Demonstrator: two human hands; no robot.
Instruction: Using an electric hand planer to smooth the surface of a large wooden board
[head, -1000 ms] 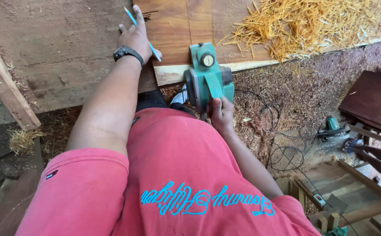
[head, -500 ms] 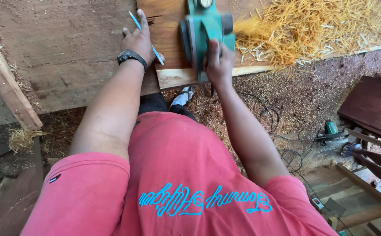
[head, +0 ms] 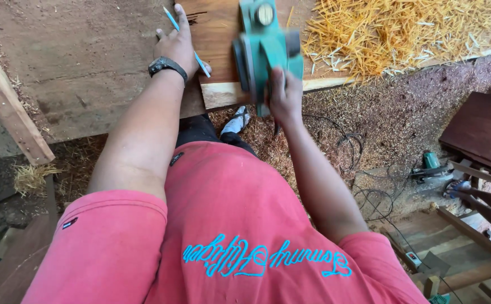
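Daylight is falling on a sawdust-covered ground (head: 403, 112). A heap of pale yellow wood shavings (head: 403, 34) is lying above it; black cables (head: 369, 186) are coiling across it, with dark brown timber boards (head: 481, 129) resting at its right.

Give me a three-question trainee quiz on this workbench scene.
1. True or false: the right hand grips the green power planer.
2. What lies under the left hand? A) blue pencil B) chisel C) tape measure
3. Fill in: right of the planer, a pile of ___ covers the plank.

Key: 1 true; 2 A, the blue pencil; 3 wood shavings.
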